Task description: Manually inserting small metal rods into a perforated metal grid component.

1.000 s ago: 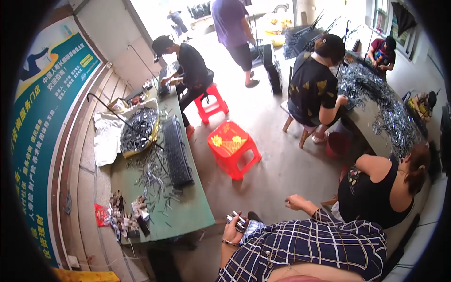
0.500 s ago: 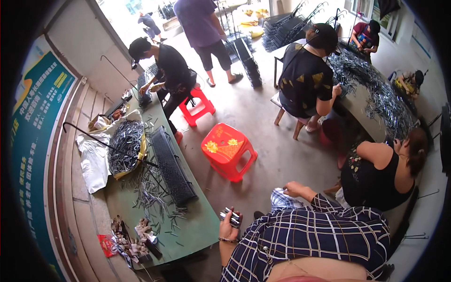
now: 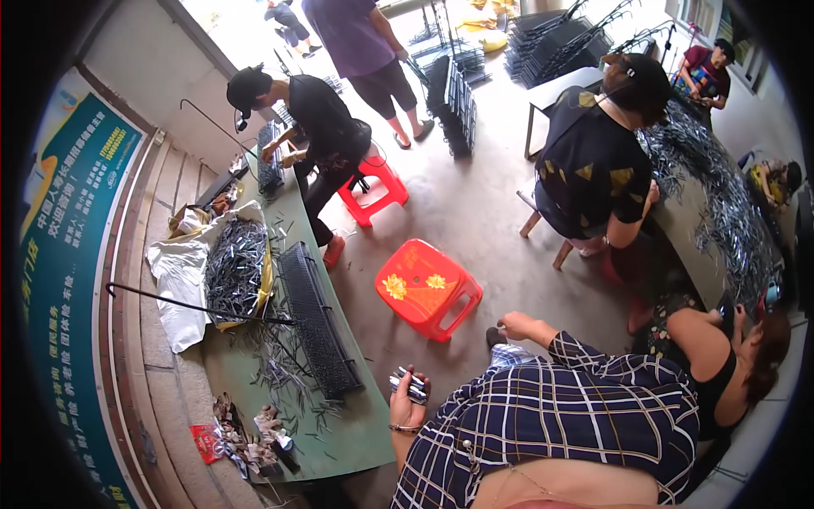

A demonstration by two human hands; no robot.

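Observation:
In my left hand (image 3: 409, 400), by the near right edge of the green table (image 3: 343, 450), is a small bunch of slim silver-and-dark metal pieces (image 3: 408, 386), fingers closed round them. My right hand (image 3: 523, 327) hangs out in front of my plaid shirt, above a piece of light checked cloth (image 3: 510, 354). Its fingers are loosely bent and hold nothing that I can see. Nearest to it stands a red plastic stool (image 3: 424, 280) with yellow flowers on its seat. On the table lies a long black rack (image 3: 318, 322) of fine dark teeth, with a hooked rod (image 3: 195, 307) reaching left.
An open sack of dark metal pieces (image 3: 237, 267) lies on the table, with loose ones around it. Cloth scraps (image 3: 246, 441) sit at the near corner. Several people work around me, some at a right-hand table heaped with metal strips (image 3: 721, 195). Black racks (image 3: 551, 51) are stacked behind.
The whole view has shifted, and the stool now appears lower and further right. My left hand still grips the metal pieces. The person at lower right appears further right and lower.

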